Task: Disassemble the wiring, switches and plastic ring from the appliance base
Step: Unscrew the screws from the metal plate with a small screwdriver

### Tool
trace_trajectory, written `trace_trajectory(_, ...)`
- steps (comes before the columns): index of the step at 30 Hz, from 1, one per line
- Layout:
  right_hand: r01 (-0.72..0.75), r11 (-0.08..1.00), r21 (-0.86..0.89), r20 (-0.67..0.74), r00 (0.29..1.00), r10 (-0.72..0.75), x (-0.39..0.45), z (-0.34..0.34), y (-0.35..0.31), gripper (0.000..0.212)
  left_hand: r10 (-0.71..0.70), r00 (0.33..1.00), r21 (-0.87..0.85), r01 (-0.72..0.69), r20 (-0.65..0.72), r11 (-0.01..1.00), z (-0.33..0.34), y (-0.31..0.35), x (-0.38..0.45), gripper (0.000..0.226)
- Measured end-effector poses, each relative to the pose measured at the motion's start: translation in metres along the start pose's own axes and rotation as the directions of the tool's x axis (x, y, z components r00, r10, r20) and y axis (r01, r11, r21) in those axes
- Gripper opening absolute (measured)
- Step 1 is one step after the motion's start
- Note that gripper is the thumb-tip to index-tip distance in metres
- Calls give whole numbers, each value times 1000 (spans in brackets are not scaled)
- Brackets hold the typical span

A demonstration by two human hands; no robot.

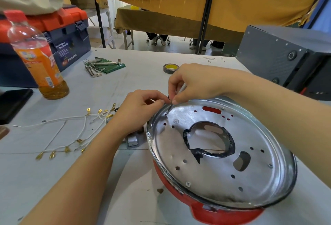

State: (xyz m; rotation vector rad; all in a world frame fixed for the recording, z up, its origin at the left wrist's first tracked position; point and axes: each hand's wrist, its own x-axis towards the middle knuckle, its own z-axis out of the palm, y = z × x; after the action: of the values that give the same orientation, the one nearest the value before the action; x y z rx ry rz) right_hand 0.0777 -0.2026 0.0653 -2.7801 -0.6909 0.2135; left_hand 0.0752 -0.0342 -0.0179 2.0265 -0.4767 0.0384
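Both hands meet at the far-left rim of the appliance base [222, 153], which sits tilted on the counter [143, 74] with its shiny metal plate facing up and its red shell underneath. The right hand [193, 83] pinches a thin screwdriver [176, 97] between thumb and fingertips, its tip down at a small fastener near the plate's edge, while the left hand [141, 104] is curled with its fingertips pinched close beside the shaft, apparently steadying it; whether it also grips the rim I cannot tell. The white wiring [71, 131] with brass terminals already lies loose on the counter to the left, and a grey switch [133, 141] rests just beside the base, under the left forearm. A dark plastic ring [211, 140] still lines the central opening. The main risk, as I judge it, is the slim tip slipping out of the fastener, because the base is propped at an angle and not clamped; a slip could jab the left fingertips, which sit right next to the blade. The cut metal edges could also nick a finger. A freed screw could drop through one of the plate's many holes, and the left forearm could sweep the switch or wires aside.
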Motion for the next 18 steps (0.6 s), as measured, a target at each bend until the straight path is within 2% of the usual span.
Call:
trace_trajectory(4, 8, 1000, -4, 19, 1000, -8, -3, 0, 0, 3, 15, 1000, 173, -19, 23, 985, -2, 8, 3, 19)
trace_trajectory(10, -17, 997, 76, -38, 999, 20, -6, 5, 5, 15, -24, 986, 430, -51, 167, 901, -10, 22, 10, 13)
trace_trajectory(14, 3, 997, 73, -75, 997, 3, -7, 7, 6, 5, -87, 968, 480, -38, 236, 876, -12, 27, 13, 11)
trace_trajectory(18, 11, 997, 71, -76, 997, -6, -10, 7, 5, 7, -80, 975, 479, -30, 208, 878, -8, 28, 13, 13)
